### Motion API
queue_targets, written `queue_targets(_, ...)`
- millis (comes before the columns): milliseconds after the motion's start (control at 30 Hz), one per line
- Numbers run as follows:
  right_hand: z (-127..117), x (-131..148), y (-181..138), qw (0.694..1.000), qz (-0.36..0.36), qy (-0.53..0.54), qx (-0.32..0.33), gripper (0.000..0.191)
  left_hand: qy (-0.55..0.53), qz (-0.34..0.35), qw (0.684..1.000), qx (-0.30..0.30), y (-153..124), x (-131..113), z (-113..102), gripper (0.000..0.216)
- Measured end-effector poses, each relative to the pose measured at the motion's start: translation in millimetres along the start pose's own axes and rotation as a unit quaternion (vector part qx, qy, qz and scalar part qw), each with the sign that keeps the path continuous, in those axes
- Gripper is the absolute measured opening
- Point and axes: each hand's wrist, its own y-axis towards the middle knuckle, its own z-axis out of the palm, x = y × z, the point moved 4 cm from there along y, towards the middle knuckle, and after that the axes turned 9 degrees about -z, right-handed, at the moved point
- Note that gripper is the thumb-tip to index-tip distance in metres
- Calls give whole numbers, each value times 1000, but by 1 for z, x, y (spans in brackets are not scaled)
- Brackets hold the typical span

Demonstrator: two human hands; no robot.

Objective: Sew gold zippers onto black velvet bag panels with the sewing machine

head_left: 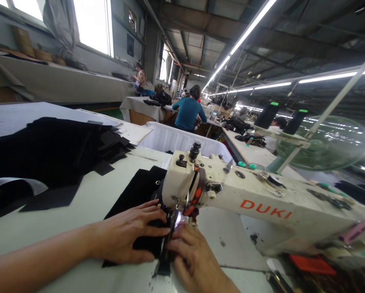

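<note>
A white DUKI sewing machine (261, 203) stands on the pale work table (87, 203). A piece of black fabric (136, 191) lies under its needle head. My left hand (130, 236) lies flat on the fabric with fingers stretched toward the needle, pressing it down. My right hand (191, 256) sits just right of the needle with fingers curled together on the fabric's edge at the lit presser foot (178, 219).
A pile of black cut pieces (54, 150) covers the table's left side. A white bin (176, 140) stands behind the machine. A green fan (322, 148) and thread cones (267, 116) are at right. A person in a teal top (188, 114) sits at a farther table.
</note>
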Motion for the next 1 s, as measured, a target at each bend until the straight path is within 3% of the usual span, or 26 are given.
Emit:
queue_targets(200, 6, -3, 0, 1000, 18, -20, -4, 35, -28, 13, 999, -36, -2, -4, 1, 50)
queue_targets(467, 14, -8, -2, 997, 36, -65, -32, 52, 33, -15, 998, -51, -3, 3, 7, 48)
queue_targets(733, 22, -17, -10, 991, 64, -108, -53, 58, 36, -57, 998, -15, -1, 20, 18, 55)
queue_targets(1000, 23, -18, -11, 987, 56, -144, -42, 61, -5, -24, 998, -52, 1, 14, 13, 53)
